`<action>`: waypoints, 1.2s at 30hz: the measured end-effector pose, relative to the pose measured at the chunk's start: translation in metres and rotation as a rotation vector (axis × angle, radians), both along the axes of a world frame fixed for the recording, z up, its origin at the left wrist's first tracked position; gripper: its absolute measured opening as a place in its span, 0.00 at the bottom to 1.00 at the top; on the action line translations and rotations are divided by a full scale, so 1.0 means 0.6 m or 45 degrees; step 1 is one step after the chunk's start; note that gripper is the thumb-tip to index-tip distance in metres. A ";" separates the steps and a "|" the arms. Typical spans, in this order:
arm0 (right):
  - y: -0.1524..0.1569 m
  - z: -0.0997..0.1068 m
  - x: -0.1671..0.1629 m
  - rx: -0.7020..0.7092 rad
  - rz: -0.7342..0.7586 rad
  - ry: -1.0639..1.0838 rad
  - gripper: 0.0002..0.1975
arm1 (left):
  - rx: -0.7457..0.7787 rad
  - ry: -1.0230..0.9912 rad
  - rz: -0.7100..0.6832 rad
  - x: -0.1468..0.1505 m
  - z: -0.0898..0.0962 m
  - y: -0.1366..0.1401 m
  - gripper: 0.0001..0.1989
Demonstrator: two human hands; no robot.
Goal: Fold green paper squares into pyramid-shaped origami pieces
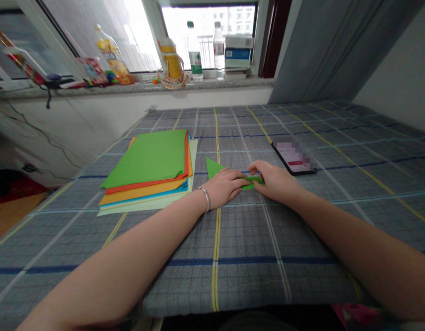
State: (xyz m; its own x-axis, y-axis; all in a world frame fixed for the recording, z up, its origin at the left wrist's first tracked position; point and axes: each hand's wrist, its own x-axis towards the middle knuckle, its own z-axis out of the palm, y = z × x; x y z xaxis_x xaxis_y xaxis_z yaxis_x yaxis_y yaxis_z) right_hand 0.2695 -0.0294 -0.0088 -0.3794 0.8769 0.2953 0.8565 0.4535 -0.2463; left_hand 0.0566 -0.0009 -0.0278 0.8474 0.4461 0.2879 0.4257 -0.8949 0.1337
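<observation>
A small folded piece of green paper (214, 168) lies on the checked cloth in front of me, with a pointed corner sticking out at its left. My left hand (227, 187), with a silver bangle at the wrist, rests flat over the middle of the paper, fingers stretched to the right. At the right end, my right hand (272, 180) pinches the paper's edge between thumb and fingers. Part of the folded shape is hidden under both hands. Left of my hands sits a stack of coloured paper sheets (152, 154), green on top, with orange, yellow, blue and pale green below.
A phone (295, 157) with a lit screen lies beyond my right hand. The grey checked cloth (246, 234) covers the surface. On the windowsill (143, 86) at the back stand several bottles, a yellow flask (172, 62) and stacked boxes (238, 53).
</observation>
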 end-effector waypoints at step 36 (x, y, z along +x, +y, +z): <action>0.001 0.012 0.023 -0.183 0.250 -0.112 0.10 | -0.164 -0.157 -0.098 -0.006 0.003 0.005 0.07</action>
